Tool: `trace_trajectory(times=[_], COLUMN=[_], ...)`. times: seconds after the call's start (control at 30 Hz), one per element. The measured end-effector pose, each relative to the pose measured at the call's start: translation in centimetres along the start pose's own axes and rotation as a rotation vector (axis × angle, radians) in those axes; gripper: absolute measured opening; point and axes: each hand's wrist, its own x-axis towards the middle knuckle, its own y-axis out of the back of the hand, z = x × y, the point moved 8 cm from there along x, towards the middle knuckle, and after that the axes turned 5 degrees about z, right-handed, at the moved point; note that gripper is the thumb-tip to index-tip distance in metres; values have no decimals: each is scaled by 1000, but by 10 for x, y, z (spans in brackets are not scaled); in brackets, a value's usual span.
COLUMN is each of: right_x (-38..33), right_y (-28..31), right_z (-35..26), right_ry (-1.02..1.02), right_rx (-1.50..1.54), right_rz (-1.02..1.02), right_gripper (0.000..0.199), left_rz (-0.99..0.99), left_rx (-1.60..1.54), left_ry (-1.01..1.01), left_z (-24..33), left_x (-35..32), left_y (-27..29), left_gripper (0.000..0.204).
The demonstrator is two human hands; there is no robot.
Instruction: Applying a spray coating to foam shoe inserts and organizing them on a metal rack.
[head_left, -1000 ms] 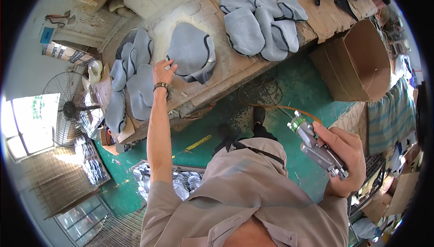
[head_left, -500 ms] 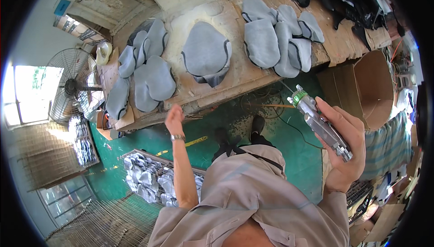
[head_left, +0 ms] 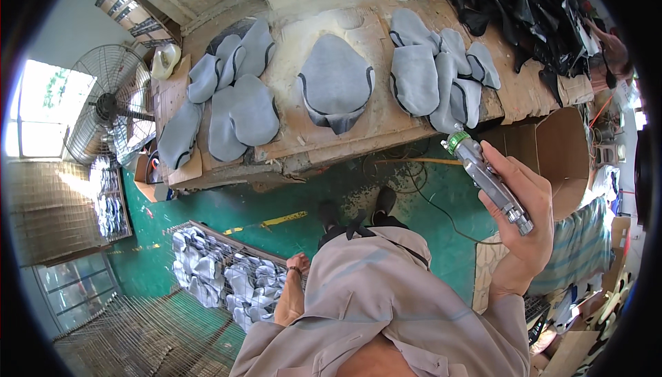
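In my right hand is a grey metal spray gun with a green ring near its nozzle, fingers wrapped round its body. The nozzle points toward the workbench's front edge. My left hand hangs low beside my body, fingers curled in, with nothing visible in it. It is nearest a rack of grey pieces by my left side. On the bench, a grey shoe upper with black edging lies alone in the middle, its dark lower band toward me. Similar grey uppers lie in a left pile and a right pile.
The worn wooden workbench spans the far side. Black sheet material heaps at its back right. A cardboard box stands right of the bench, a wire fan left of it. A thin hose runs across the green floor.
My left hand has dropped from near the bench's front edge down to my side. My right hand keeps hold of the spray gun. The whole view has shifted slightly.
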Motion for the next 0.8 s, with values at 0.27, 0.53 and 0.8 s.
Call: trace_trajectory(times=[0.27, 0.53, 0.8], right_x=[-17, -41, -63], right_y=[-3, 12, 28], right_z=[-23, -36, -39], right_ry=[49, 26, 0], right_rx=[-34, -51, -143], right_rz=[-106, 98, 41], right_gripper=[58, 65, 62], left_rz=[-82, -186, -138], left_rx=[-9, 65, 114], left_ry=[-207, -372, -234], left_z=[132, 186, 147], left_x=[-2, -7, -12], left_y=[-55, -75, -70], left_gripper=[28, 28, 24])
